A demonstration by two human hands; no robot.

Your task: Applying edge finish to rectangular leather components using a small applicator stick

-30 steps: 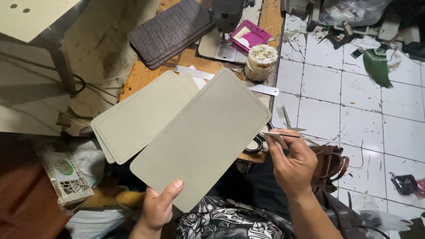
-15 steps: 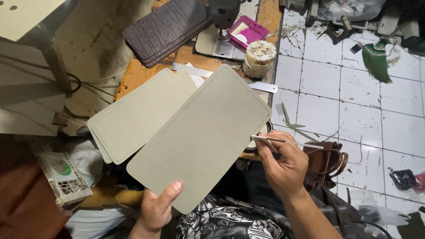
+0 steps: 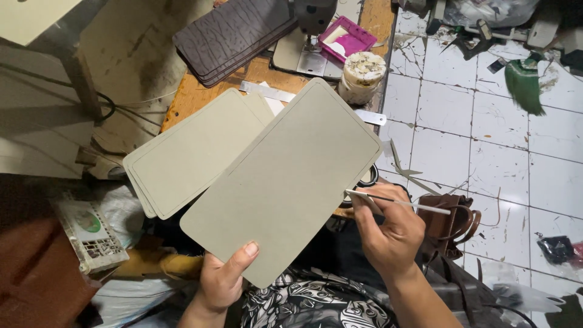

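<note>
The left hand (image 3: pixel 221 280) pinches the bottom corner of a large grey board (image 3: pixel 282 182), thumb on its face and fingers closed behind, and holds it tilted above the lap, its far end over the worktop (image 3: pixel 188 97). The right hand (image 3: pixel 392 234), just beside the board's right edge, is closed around a thin metal tool (image 3: pixel 398 202) whose tip nearly meets that edge. The board looks stiff, flat and light, with a matte surface that should not slip; a pinch at a corner or along an edge seems enough. Beside it on the worktop lies a stack of similar boards (image 3: pixel 191 152), then dark textured sheets (image 3: pixel 234 33), a pink box (image 3: pixel 347 37) and a white jar (image 3: pixel 361 76).
</note>
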